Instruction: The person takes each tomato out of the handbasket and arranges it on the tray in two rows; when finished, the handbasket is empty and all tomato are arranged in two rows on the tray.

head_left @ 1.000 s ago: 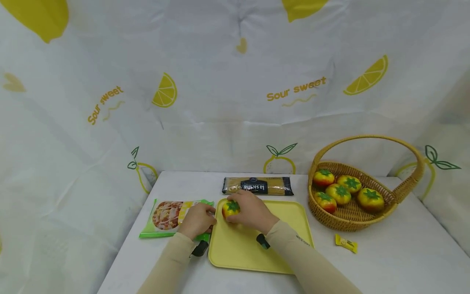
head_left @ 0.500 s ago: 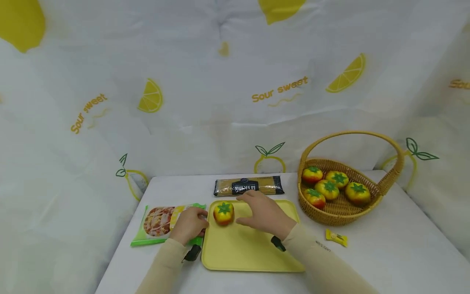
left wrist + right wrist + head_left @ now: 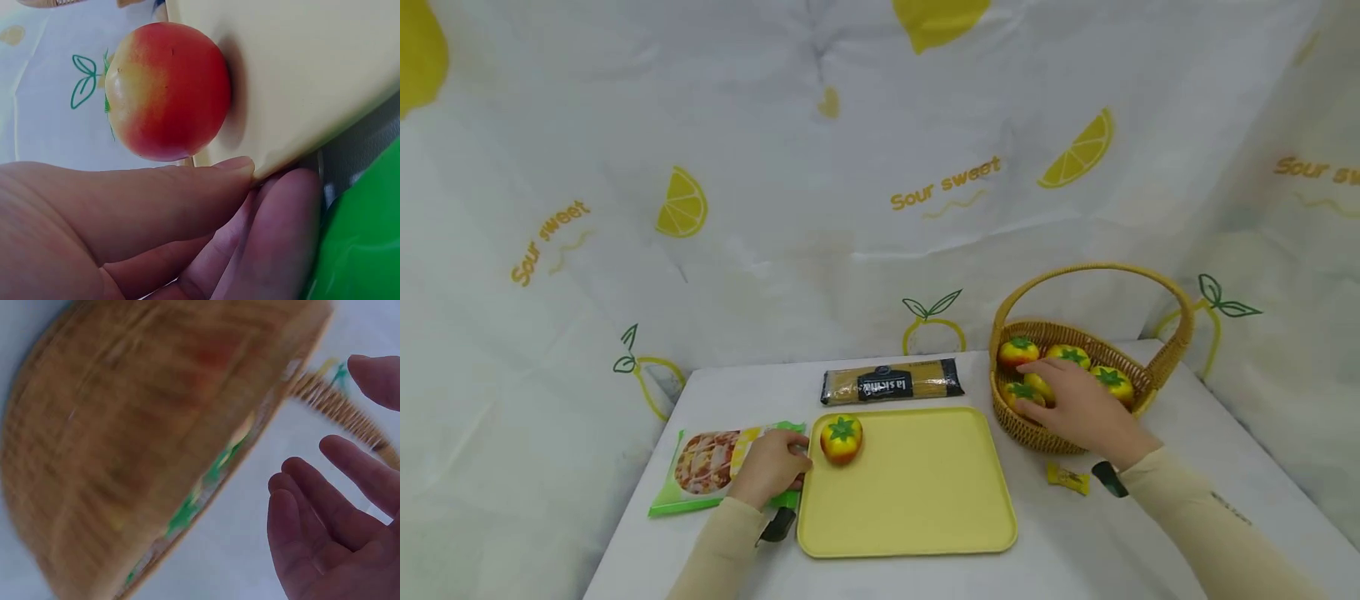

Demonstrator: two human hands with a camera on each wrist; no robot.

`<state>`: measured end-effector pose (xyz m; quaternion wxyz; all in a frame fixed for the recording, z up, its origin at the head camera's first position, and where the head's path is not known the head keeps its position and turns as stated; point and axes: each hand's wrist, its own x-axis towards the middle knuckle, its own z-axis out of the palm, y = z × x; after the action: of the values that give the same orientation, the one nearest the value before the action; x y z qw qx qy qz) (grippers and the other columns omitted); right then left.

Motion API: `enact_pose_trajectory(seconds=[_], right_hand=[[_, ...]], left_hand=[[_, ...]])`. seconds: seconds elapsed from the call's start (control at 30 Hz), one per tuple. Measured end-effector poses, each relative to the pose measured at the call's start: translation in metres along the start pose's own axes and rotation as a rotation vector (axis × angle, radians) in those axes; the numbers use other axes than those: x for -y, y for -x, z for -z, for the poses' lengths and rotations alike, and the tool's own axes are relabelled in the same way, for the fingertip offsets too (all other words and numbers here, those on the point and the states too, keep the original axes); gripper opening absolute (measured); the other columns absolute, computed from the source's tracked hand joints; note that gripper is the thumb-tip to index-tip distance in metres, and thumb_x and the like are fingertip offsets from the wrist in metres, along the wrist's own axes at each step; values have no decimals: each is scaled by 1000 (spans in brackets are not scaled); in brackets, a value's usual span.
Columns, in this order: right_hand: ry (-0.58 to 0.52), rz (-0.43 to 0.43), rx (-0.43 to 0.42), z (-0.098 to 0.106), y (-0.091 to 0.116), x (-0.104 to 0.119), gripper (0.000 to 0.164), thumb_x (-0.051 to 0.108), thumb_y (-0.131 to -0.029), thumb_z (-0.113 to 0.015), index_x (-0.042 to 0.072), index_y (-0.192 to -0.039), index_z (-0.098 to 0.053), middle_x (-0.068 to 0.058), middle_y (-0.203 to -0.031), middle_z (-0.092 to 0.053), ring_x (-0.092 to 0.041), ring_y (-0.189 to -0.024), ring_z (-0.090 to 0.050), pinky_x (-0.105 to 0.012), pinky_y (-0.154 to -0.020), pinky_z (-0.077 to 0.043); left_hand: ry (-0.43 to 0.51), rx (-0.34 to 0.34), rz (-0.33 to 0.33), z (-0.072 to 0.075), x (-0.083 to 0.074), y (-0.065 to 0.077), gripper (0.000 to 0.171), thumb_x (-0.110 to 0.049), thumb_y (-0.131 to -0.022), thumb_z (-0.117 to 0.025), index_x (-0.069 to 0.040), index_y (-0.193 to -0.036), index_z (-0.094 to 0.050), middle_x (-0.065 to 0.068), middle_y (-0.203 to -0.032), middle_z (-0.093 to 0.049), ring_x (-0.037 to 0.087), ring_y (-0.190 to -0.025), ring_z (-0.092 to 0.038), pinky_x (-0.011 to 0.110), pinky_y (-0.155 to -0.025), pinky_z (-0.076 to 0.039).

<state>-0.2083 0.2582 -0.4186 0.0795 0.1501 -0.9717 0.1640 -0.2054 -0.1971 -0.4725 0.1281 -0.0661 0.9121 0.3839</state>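
Observation:
My left hand [image 3: 769,468] pinches the left rim of a yellow tray [image 3: 917,500]; in the left wrist view the thumb [image 3: 212,187] lies on the rim with a finger beneath. A red-and-yellow tomato [image 3: 841,439] with a green star-shaped top sits in the tray's far left corner, just beyond that thumb. My right hand [image 3: 1086,410] is over the wicker basket [image 3: 1022,429], fingers spread and holding nothing. Several similar tomatoes [image 3: 1018,352] lie in the basket, some partly hidden by the hand. In the right wrist view the fingers face the basket's rim.
A green food packet [image 3: 700,475] lies left of the tray, partly under my left hand. A pasta packet [image 3: 891,382] lies behind the tray. In front of the basket is a small yellow wrapped piece [image 3: 1067,478]. The basket's tall handle [image 3: 1090,267] arches over it.
My right hand has let go of the tomato in the tray's far left corner and moved right to above the basket. My left hand stays at the tray's rim. The head view has shifted.

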Motion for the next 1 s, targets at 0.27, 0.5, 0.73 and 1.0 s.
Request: enact_pose_trajectory(seconds=[0.27,0.5,0.73,1.0], right_hand=[[123,-168,65,23,2,-64,73,32,-94,-84,-11,-146,-56,-42,-142,-56,-61,-125,-58,-74,-102,-51],[147,-243,116,19,2,-84,77,28,-93,-83,-16,-147,-51,-46,-147,-50,-66,-128,-53,-77,-107,-46],[181,-248,119,12,1,-92,74,28,-93,-83,-20,-140,-53,-47,-140,-54,-66,-121,-58,-75,-101,-50],[189,-254,109,8,3,-98,67,26,-95,-81,-21,-136,-56,-46,-134,-57,-62,-115,-61,-73,-99,-52]], left_hand=[[5,-7,5,-1,2,1,39,-6,-96,-76,2,-134,-71,9,-96,-73,16,-70,-69,29,-62,-62],[3,-10,1,0,1,2,40,-6,-96,-76,2,-134,-71,10,-97,-73,16,-72,-70,30,-63,-63],[-5,-11,5,2,2,4,40,-6,-96,-77,2,-134,-71,10,-99,-74,16,-72,-69,29,-63,-62],[22,9,-13,0,2,2,39,-4,-96,-76,4,-133,-70,11,-100,-73,16,-73,-71,32,-64,-64]])
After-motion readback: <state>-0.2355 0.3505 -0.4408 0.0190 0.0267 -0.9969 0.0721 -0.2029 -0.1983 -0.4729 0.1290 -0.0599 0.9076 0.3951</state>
